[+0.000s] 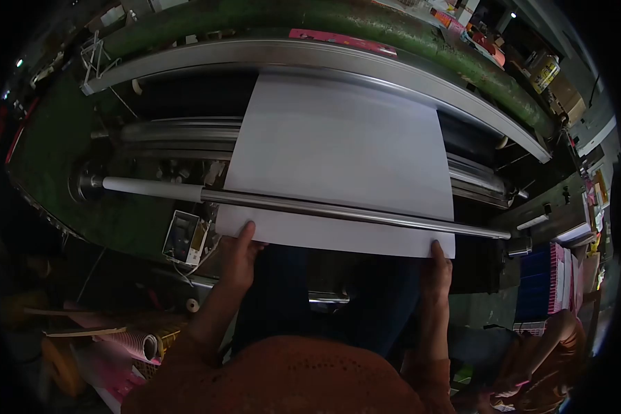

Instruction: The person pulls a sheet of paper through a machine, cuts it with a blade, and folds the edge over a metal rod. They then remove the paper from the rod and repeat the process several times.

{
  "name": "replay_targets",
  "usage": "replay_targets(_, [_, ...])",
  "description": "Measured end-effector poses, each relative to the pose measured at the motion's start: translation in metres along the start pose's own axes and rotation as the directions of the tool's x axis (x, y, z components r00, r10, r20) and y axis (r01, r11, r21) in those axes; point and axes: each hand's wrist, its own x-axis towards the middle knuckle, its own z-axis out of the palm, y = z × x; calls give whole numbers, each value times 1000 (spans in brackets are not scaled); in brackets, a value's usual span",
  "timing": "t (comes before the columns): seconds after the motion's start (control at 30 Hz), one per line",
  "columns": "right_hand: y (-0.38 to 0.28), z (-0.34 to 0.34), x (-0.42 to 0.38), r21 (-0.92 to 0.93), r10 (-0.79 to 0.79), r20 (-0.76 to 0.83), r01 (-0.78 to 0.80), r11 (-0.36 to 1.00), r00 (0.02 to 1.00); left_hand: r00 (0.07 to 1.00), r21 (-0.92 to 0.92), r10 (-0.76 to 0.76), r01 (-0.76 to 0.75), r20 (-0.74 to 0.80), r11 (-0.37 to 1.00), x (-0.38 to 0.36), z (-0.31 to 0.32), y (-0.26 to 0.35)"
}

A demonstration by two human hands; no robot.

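A wide white sheet [338,145] comes down from the rollers of a green machine and passes under a thin metal bar [352,212]. My left hand [241,255] pinches the sheet's near edge close to its left corner, thumb on top and fingers beneath. At the right corner my right hand [437,265] grips the same edge, its thumb also on top. Between the two hands the near edge hangs fairly straight. The fingers under the sheet are mostly hidden.
A small metal-framed box [184,238] with a cable sits left of the sheet. Green rollers [366,24] cross the back. Stacked pink and blue material [555,276] stands at right, near another person [545,359]. A rolled tube [141,345] lies at lower left.
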Motion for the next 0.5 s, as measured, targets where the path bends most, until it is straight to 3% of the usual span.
replay_targets(0.07, [-16, -5, -12, -182, -71, -30, 65, 981, 997, 997, -10, 66, -66, 44, 998, -12, 13, 20])
replay_targets(0.1, [-23, 0, -19, -208, -160, 11, 159, 965, 987, 997, -8, 65, -65, 42, 998, -14, 14, 24])
replay_targets(0.13, [-33, 8, -30, -207, -159, 11, 158, 966, 987, 998, -13, 53, -52, 44, 999, -14, 14, 27])
replay_targets(0.17, [-44, 18, -43, -458, -391, 120, 400, 794, 913, 998, -19, 41, -40, 46, 999, -14, 15, 31])
replay_targets(0.2, [-54, 29, -56, -636, -553, 285, 586, 501, 783, 998, -19, 39, -38, 43, 999, -15, 19, 36])
replay_targets(0.23, [-63, 48, -65, -735, -678, 430, 667, 119, 596, 997, -32, 61, -60, 55, 998, -18, 24, 41])
replay_targets(0.27, [-67, 52, -60, -740, -675, 427, 662, 123, 602, 994, -45, 83, -80, 69, 996, -19, 28, 45])
replay_targets(0.33, [-76, 57, -47, -630, -496, 769, 611, -480, 403, 995, -43, 72, -69, 73, 997, -15, 29, 48])
replay_targets(0.5, [-103, 100, 8, -623, -470, 774, 640, -450, 424, 993, 8, 70, -71, 97, 997, -13, 39, 54])
